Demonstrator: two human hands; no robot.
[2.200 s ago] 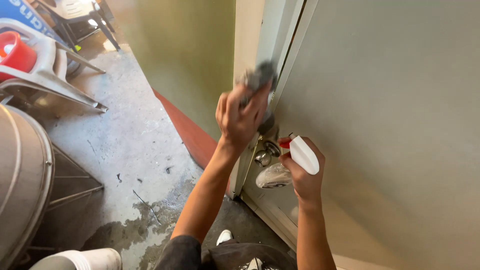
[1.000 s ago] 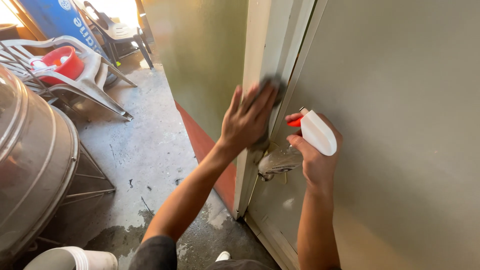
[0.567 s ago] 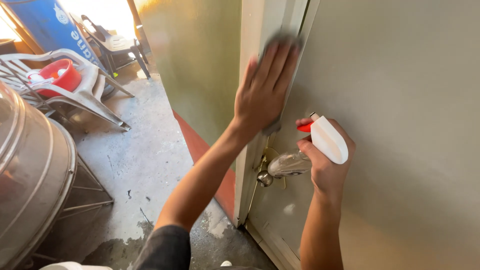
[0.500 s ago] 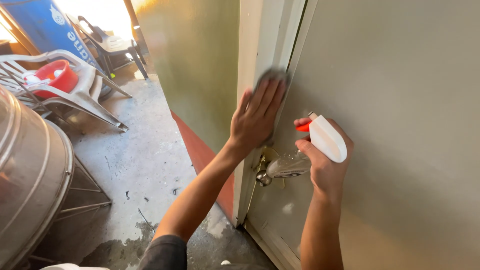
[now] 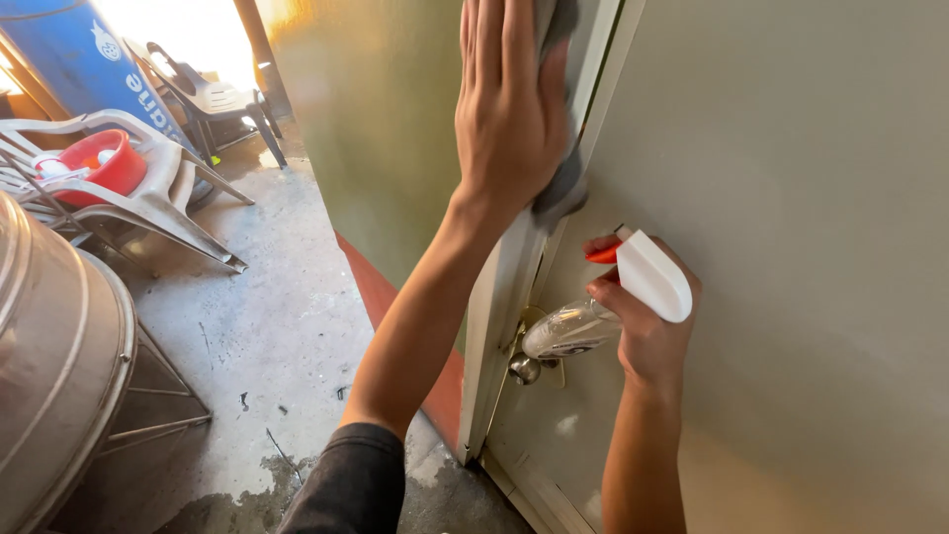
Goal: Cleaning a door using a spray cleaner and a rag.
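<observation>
Clear plastic bottle [image 5: 571, 331] with white sprayer, contents unclear, sits clamped in the right hand [image 5: 647, 331] near the round metal knob [image 5: 524, 368]. Left hand [image 5: 509, 109] presses a grey cloth [image 5: 561, 188] flat against the smooth door [image 5: 791, 247] edge, fingers extended together.

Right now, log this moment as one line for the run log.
left hand flat, pressing grey cloth on door edge | right hand holding spray bottle | door knob below

We see strong daylight blown out at the top left behind the chairs [image 5: 203, 99], glare on the concrete floor [image 5: 277, 287], soft shade by the door [image 5: 791, 247]; edges slightly stretched.
</observation>
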